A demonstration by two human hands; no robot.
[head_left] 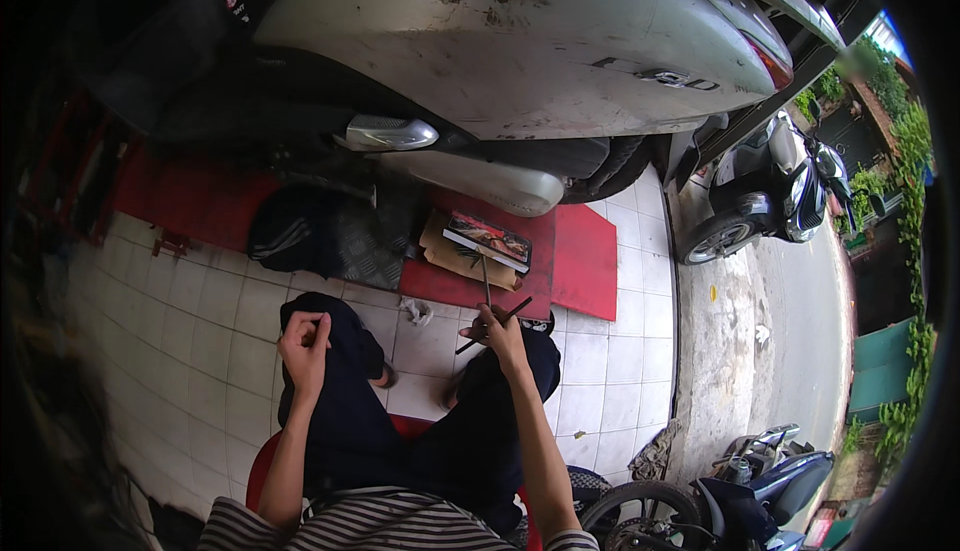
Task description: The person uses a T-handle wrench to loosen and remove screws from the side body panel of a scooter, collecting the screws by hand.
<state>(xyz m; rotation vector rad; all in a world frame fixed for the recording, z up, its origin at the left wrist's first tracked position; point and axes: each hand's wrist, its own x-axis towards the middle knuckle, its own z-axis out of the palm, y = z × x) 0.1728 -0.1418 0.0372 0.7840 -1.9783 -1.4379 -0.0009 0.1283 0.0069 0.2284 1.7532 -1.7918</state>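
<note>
My right hand is above my right knee, closed around a thin dark rod that crosses the fingers. A second slender metal shaft points away from the same hand toward an open cardboard box; its kind cannot be made out. On the red platform lies that brown box, with a black, red and white printed carton on top. Small dark pieces lie beside the carton, too small to name. Over my left knee, my left hand has its fingers curled in; whatever they may hold is hidden.
A silver scooter stands on the red lift platform ahead of me. A dark cap or bag rests at its left. Crumpled white paper is on the tiles. Other motorbikes are parked to the right.
</note>
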